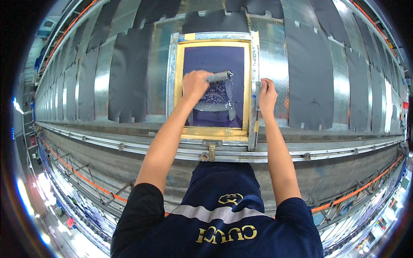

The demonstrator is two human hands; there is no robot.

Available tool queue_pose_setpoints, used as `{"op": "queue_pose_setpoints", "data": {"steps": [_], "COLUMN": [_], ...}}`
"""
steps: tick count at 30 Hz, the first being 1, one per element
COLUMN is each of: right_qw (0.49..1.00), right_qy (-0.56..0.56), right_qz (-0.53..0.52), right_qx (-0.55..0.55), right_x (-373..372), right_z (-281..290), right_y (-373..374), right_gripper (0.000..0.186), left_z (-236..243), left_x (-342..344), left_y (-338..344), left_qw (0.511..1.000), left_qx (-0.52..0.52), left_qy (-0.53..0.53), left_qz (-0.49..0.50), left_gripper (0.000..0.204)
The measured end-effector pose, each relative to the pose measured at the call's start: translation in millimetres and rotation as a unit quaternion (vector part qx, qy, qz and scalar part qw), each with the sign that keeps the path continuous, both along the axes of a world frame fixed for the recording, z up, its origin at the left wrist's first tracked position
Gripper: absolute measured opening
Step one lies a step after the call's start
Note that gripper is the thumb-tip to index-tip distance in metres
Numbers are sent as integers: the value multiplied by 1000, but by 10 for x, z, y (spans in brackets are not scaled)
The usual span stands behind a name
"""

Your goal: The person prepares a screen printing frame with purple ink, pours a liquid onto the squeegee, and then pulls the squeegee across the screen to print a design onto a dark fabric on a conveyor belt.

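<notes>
A screen printing frame [254, 56] with yellow-taped inner edges lies in front of me on the long table. Dark purple mesh [211, 58] fills it, and a wet, bubbly patch of ink [213, 95] spreads over the middle. My left hand [195, 86] is closed around one end of a grey squeegee [219, 77], which is tilted above the ink. At the frame's right side, my right hand [268, 95] has its fingers curled together beside a metal strip on the edge. Whether anything is pinched in them is hidden.
Dark fabric panels [307, 77] lie in rows along the shiny table [275, 60] on both sides. A metal rail [279, 155] runs along the near edge, with a metal bracket [211, 151] below the frame. Orange-edged racks [344, 198] stand nearer, behind my arms.
</notes>
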State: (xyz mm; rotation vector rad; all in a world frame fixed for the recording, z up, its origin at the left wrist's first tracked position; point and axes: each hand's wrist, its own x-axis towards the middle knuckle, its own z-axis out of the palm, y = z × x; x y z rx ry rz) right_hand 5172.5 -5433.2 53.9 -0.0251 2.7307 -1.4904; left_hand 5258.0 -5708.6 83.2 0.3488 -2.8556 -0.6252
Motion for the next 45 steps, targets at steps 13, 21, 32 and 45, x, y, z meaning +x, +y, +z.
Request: {"op": "queue_pose_setpoints", "data": {"steps": [13,21,32,45], "right_qw": [1000,997,997,999], "right_qy": [-6,75,3,35], "right_qz": [2,16,19,9], "right_qx": [-18,-29,-68,3], "right_x": [-177,416,1958,2012], "right_z": [-316,363,30,-175], "right_y": [146,-1173,-4034,-4379], "right_gripper": [22,21,21,21], "left_z": [-164,170,101,-215], "left_x": [1481,2238,3561,3623], "left_y": [692,-269,-3103,-3749], "left_qw": [995,996,1000,997], "left_qx": [-22,34,-3,-49], "left_qy": [15,53,-5,-8], "left_qz": [-100,-57,-2,-60], "left_gripper": [47,54,52,45]}}
